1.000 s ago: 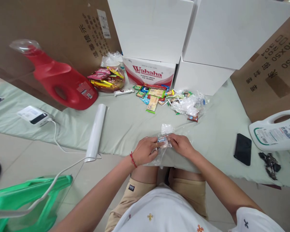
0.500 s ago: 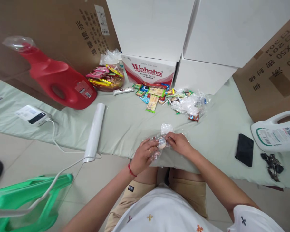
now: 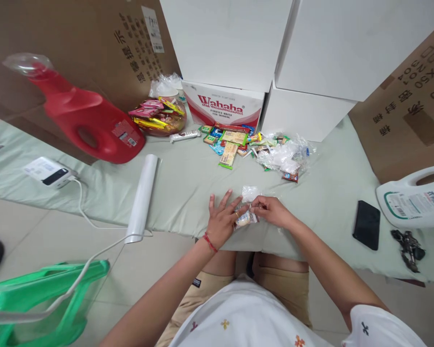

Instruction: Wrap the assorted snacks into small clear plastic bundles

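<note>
Close to the table's front edge, a small snack packet (image 3: 247,219) lies with clear plastic around it. My left hand (image 3: 221,220) is over its left side, fingers spread, the ringed finger and its neighbours reaching across the plastic. My right hand (image 3: 271,210) pinches clear film at the packet's upper right, thumb and fingertips together. Just beyond the hands is a piece of clear crumpled plastic (image 3: 250,193); whether it joins the film around the packet I cannot tell. Farther back lie several wrapped snacks (image 3: 228,154) and a crinkled clear bag (image 3: 282,156).
At the left stand a red jug (image 3: 90,115), a bowl of wrapped sweets (image 3: 161,118), a white roll (image 3: 142,197) and a white device (image 3: 48,172) with a cable. White boxes (image 3: 304,111) form the back. A phone (image 3: 366,225), keys (image 3: 408,250) and a white detergent bottle (image 3: 415,197) lie right.
My left hand has opened, its fingers spreading up and away from the packet. The packet shows more now, slightly lower and to the right. My right hand stays nearly in place.
</note>
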